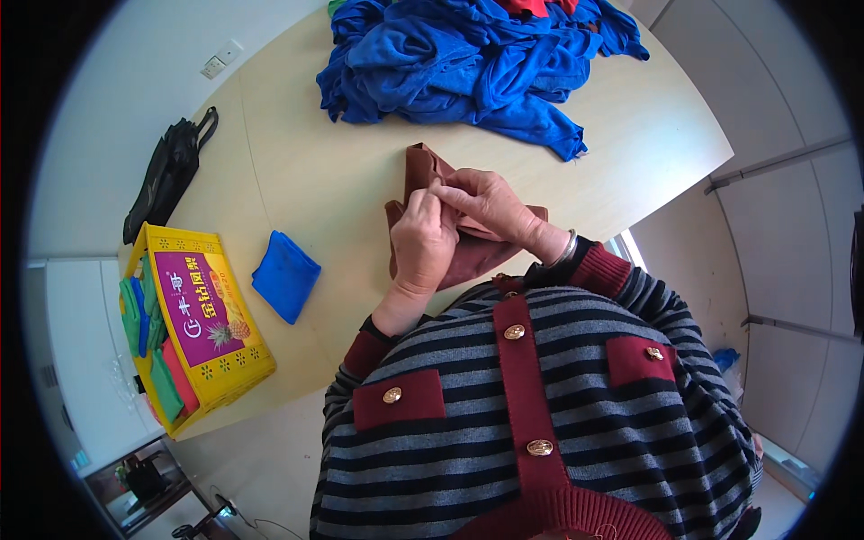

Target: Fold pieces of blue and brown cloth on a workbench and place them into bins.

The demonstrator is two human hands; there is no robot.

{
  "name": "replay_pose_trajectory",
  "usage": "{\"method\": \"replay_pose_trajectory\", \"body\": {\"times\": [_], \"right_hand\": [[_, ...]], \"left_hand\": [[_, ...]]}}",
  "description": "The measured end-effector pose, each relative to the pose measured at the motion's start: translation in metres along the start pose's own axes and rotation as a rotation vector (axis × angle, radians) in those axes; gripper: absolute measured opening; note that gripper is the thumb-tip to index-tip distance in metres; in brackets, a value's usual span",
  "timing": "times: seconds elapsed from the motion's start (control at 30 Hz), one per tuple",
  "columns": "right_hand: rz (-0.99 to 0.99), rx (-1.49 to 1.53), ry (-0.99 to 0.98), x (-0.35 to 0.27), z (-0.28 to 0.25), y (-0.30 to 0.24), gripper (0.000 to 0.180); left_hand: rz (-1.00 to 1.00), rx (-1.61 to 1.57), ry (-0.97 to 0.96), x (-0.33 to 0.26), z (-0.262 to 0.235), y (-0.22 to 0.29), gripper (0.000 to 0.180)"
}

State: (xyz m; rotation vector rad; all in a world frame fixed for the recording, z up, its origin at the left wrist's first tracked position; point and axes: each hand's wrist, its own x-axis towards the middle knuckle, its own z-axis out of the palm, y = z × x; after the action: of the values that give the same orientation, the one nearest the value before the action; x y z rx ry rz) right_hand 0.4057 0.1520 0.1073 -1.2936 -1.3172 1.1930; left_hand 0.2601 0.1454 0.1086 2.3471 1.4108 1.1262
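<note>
Both of my hands are at the near edge of the table, working on a brown cloth (470,261). My left hand (423,241) is closed, its fingers pinching the cloth's upper edge. Right beside it, my right hand (490,202) pinches the same edge, and the two sets of fingertips meet. One part of the cloth stands up beyond the fingers, while the rest is bunched under the hands, close to my body. What lies beneath the hands is hidden. A folded blue cloth (286,277) rests to the left.
A large heap of blue cloths (450,67) covers the far side of the pale table (297,144), with a bit of red on top. At the left edge stands a yellow box (252,355) holding green, blue and red folded cloths. Behind it lies a black folded umbrella (168,175).
</note>
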Motion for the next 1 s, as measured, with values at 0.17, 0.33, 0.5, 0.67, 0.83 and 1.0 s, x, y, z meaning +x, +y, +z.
{"method": "replay_pose_trajectory", "body": {"times": [0.17, 0.33, 0.5, 0.67, 0.83, 1.0], "right_hand": [[0.266, 0.320, -0.057, 0.003, -0.011, 0.022, 0.018], [0.036, -0.119, -0.142, -0.001, -0.031, 0.011, 0.018], [-0.050, -0.257, -0.265, -0.009, -0.034, -0.023, 0.016], [-0.171, -0.455, -0.281, -0.019, -0.039, -0.015, 0.014], [-0.218, -0.335, -0.323, -0.026, -0.029, -0.040, 0.012], [-0.300, -0.499, -0.174, -0.031, -0.065, -0.062, 0.012]], "left_hand": [[-0.008, -0.157, -0.051, -0.003, 0.004, -0.007, 0.019], [-0.405, -0.398, -0.082, 0.020, 0.036, -0.105, 0.022], [-0.562, -0.308, -0.086, 0.057, 0.094, -0.220, 0.025], [-0.851, -0.467, -0.391, 0.094, 0.145, -0.221, 0.022], [-0.724, -0.357, -0.620, 0.101, 0.160, -0.266, 0.012], [-0.636, -0.073, -0.445, 0.120, 0.100, -0.239, 0.009]]}}
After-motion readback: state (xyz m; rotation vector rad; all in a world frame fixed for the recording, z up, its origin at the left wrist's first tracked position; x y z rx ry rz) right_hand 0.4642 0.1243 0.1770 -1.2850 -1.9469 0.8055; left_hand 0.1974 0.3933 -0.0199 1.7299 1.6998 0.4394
